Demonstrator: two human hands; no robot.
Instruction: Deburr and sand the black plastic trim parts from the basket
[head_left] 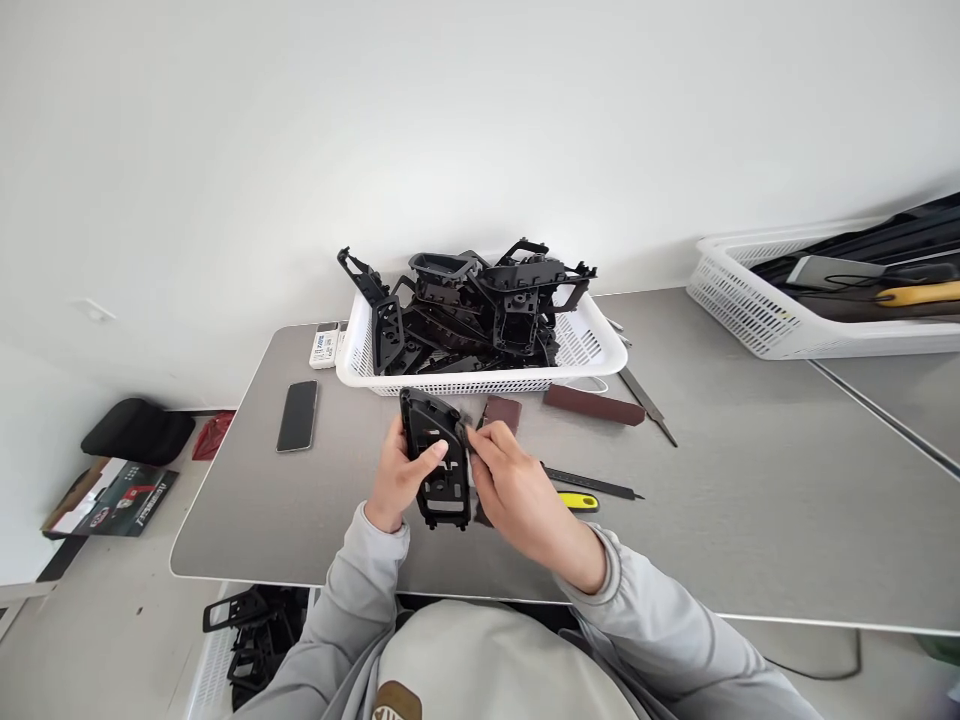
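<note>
My left hand (401, 478) is closed around a black plastic frame part (436, 460), holding it upright above the grey table (750, 500). My right hand (517, 495) pinches a brown piece of sandpaper (498, 413) against the part's right edge. Right behind the hands stands a white basket (592, 350) heaped with several similar black plastic parts (480, 310).
A black phone (298, 415) and a small white remote (324, 346) lie at the left. A brown sanding block (592, 405), a dark file (649, 403) and a yellow-handled file (592, 490) lie to the right. Another white basket (757, 310) sits far right. More black parts (255, 625) rest in a basket on the floor.
</note>
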